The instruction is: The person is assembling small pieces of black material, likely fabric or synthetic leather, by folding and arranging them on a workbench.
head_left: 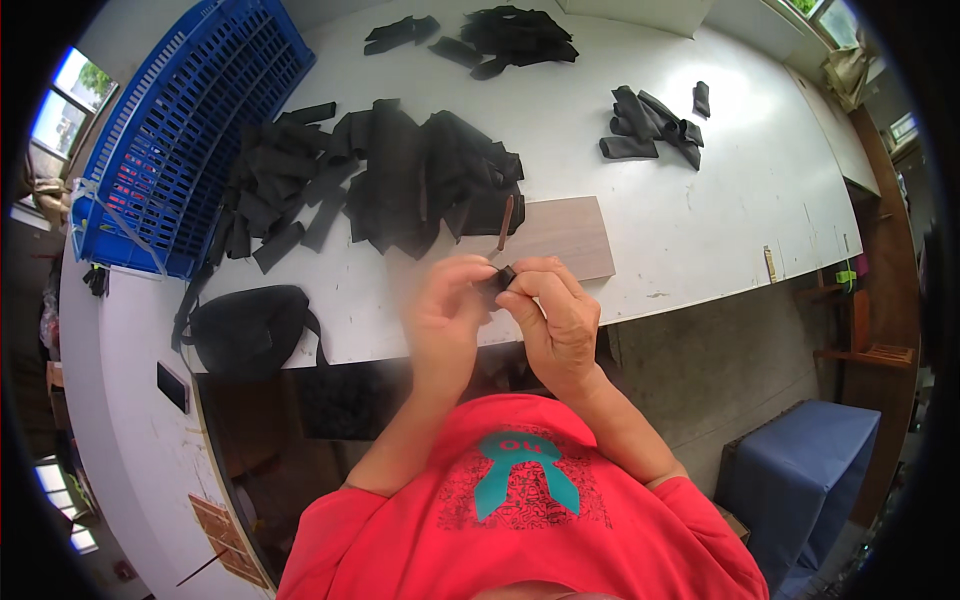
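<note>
My left hand [447,300] and my right hand [556,318] meet above the front edge of the white table [700,230]. Between them, a small black fabric piece [504,279] is pinched by the fingertips of both. The fingers cover much of it, so its full shape is hidden. Just beyond my hands lies a flat wooden board [568,238]. A thin brown strip or handle [506,222] rests at its left end, beside a large heap of black cloth pieces [395,175].
Smaller groups of black pieces lie at the far side [515,40] and the right [650,130]. A blue plastic crate [190,140] leans at the left, with a black bag [250,330] and a phone [172,387] nearer. A blue covered box [800,480] stands low at the right.
</note>
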`<state>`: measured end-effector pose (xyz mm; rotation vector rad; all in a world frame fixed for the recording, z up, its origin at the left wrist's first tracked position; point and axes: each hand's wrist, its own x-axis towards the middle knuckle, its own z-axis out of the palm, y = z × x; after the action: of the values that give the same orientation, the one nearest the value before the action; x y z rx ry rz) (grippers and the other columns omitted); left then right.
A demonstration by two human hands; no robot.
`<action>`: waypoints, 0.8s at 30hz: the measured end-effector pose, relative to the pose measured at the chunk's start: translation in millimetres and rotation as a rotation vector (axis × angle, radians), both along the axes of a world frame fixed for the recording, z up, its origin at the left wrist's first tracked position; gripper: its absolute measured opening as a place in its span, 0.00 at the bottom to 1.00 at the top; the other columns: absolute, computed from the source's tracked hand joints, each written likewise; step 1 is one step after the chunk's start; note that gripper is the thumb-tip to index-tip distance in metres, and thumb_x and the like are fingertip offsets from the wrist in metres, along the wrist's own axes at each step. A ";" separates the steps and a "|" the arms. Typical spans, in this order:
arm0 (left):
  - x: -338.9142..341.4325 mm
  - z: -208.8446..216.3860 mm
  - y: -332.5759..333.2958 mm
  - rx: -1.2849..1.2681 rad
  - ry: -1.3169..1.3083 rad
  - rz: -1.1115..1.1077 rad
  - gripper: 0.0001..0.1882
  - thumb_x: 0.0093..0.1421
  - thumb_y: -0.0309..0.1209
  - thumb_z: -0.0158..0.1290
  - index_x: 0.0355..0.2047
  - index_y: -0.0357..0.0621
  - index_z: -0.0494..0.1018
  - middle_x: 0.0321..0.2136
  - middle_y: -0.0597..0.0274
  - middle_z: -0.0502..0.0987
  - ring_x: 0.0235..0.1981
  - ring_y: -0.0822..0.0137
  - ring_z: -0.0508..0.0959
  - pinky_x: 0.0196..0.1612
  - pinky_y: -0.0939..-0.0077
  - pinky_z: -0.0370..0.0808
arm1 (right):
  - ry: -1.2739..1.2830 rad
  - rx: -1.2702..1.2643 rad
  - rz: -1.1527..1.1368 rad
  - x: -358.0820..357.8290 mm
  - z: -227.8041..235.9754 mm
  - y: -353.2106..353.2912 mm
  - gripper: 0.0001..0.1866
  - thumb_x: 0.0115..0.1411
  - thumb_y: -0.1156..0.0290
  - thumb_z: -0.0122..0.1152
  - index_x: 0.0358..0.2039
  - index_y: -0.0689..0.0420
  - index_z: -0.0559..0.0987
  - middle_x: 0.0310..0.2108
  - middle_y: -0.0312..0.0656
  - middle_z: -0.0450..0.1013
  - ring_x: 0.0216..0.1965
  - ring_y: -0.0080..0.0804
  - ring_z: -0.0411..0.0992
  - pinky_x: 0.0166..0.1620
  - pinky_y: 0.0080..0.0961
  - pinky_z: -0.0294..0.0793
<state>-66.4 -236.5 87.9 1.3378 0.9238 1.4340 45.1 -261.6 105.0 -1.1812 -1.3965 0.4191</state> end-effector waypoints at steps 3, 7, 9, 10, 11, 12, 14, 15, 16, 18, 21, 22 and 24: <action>-2.2 10.8 0.9 -0.338 -0.223 -0.185 0.07 0.51 0.18 0.51 0.33 0.36 0.69 0.26 0.61 0.73 0.15 0.82 0.66 0.15 0.92 0.60 | 0.054 -0.033 0.002 2.1 -0.4 -0.8 0.05 0.47 0.80 0.57 0.24 0.62 0.69 0.25 0.41 0.66 0.21 0.29 0.65 0.25 0.20 0.66; 1.3 21.4 6.8 -0.457 -0.473 -0.259 0.08 0.51 0.18 0.50 0.31 0.37 0.63 0.25 0.59 0.73 0.10 0.83 0.62 0.10 0.93 0.54 | 0.604 -0.252 0.157 8.5 0.2 -0.6 0.04 0.52 0.78 0.54 0.23 0.62 0.69 0.24 0.35 0.63 0.21 0.21 0.63 0.25 0.18 0.65; -1.8 27.5 10.8 -0.552 -0.826 -0.651 0.11 0.50 0.18 0.50 0.34 0.37 0.62 0.21 0.63 0.70 0.08 0.84 0.59 0.09 0.93 0.54 | 0.698 -0.363 0.276 14.3 15.7 -2.3 0.06 0.55 0.75 0.53 0.23 0.61 0.69 0.25 0.32 0.61 0.21 0.16 0.61 0.24 0.14 0.62; -2.6 23.2 11.5 -0.560 -0.950 -0.718 0.16 0.49 0.15 0.48 0.38 0.35 0.60 0.17 0.65 0.65 0.06 0.83 0.58 0.09 0.92 0.54 | 0.710 -0.362 0.371 14.9 20.7 -2.1 0.06 0.55 0.74 0.53 0.23 0.61 0.69 0.25 0.32 0.61 0.20 0.16 0.60 0.23 0.14 0.61; -2.4 28.1 14.4 -0.556 -0.952 -0.713 0.16 0.49 0.15 0.48 0.38 0.35 0.60 0.17 0.65 0.65 0.06 0.83 0.58 0.09 0.92 0.54 | 0.719 -0.360 0.462 16.3 28.0 -1.2 0.07 0.55 0.73 0.53 0.23 0.61 0.70 0.25 0.32 0.61 0.20 0.16 0.60 0.22 0.13 0.59; -2.1 37.8 18.0 -0.561 -1.043 -0.897 0.15 0.47 0.16 0.49 0.37 0.36 0.61 0.22 0.60 0.68 0.17 0.73 0.66 0.20 0.82 0.63 | 0.668 -0.344 0.466 16.2 41.4 -1.2 0.08 0.56 0.72 0.53 0.22 0.61 0.70 0.24 0.31 0.61 0.20 0.14 0.58 0.22 0.12 0.57; -3.4 51.2 24.1 -0.513 -1.145 -1.173 0.17 0.47 0.18 0.49 0.40 0.35 0.63 0.25 0.57 0.70 0.26 0.66 0.73 0.29 0.76 0.72 | 0.554 -0.306 0.457 14.7 61.9 5.8 0.09 0.56 0.72 0.53 0.21 0.60 0.70 0.22 0.31 0.61 0.19 0.14 0.58 0.22 0.12 0.57; -1.7 57.1 28.1 -0.507 -1.145 -1.169 0.17 0.47 0.18 0.49 0.40 0.35 0.63 0.25 0.57 0.70 0.26 0.66 0.73 0.29 0.76 0.72 | 0.440 -0.263 0.433 15.2 67.3 12.5 0.09 0.56 0.71 0.53 0.21 0.60 0.70 0.20 0.30 0.61 0.19 0.14 0.58 0.22 0.12 0.57; 1.7 63.9 32.1 -0.440 -1.114 -1.174 0.18 0.49 0.19 0.47 0.42 0.34 0.62 0.25 0.57 0.70 0.24 0.68 0.72 0.25 0.80 0.70 | 0.511 -0.332 0.482 18.3 69.3 21.0 0.10 0.55 0.70 0.53 0.20 0.60 0.70 0.17 0.29 0.61 0.18 0.14 0.58 0.22 0.12 0.57; 4.7 67.4 47.7 -0.503 -1.149 -1.170 0.17 0.56 0.22 0.40 0.47 0.34 0.62 0.26 0.58 0.71 0.15 0.79 0.66 0.13 0.89 0.59 | 0.576 -0.382 0.415 33.0 59.7 45.9 0.11 0.55 0.68 0.54 0.20 0.59 0.70 0.16 0.29 0.61 0.17 0.15 0.57 0.22 0.12 0.57; 13.9 25.2 71.9 -0.913 -1.273 -0.967 0.15 0.59 0.24 0.37 0.46 0.36 0.64 0.27 0.60 0.73 0.09 0.84 0.58 0.10 0.90 0.53 | 0.730 -0.579 0.379 55.0 9.7 69.4 0.12 0.55 0.65 0.54 0.19 0.57 0.70 0.16 0.30 0.61 0.17 0.16 0.56 0.22 0.13 0.58; 12.6 -0.3 75.5 -0.915 -1.269 -0.966 0.15 0.59 0.24 0.37 0.46 0.36 0.64 0.27 0.60 0.73 0.09 0.84 0.58 0.10 0.90 0.53 | 0.819 -0.740 0.409 55.5 -11.6 73.2 0.12 0.55 0.64 0.54 0.19 0.56 0.71 0.16 0.30 0.61 0.17 0.16 0.56 0.22 0.13 0.58; 9.2 -46.2 80.8 -1.070 -1.224 -0.791 0.13 0.59 0.23 0.35 0.43 0.33 0.63 0.29 0.57 0.73 0.05 0.84 0.55 0.08 0.90 0.51 | 0.903 -0.730 0.440 48.7 -36.5 70.2 0.12 0.56 0.64 0.53 0.19 0.56 0.71 0.17 0.30 0.61 0.18 0.16 0.56 0.22 0.14 0.58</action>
<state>-57.2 -155.7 41.8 -0.1260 0.1391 0.6438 93.8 -191.4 68.5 -0.9944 -0.6731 1.6476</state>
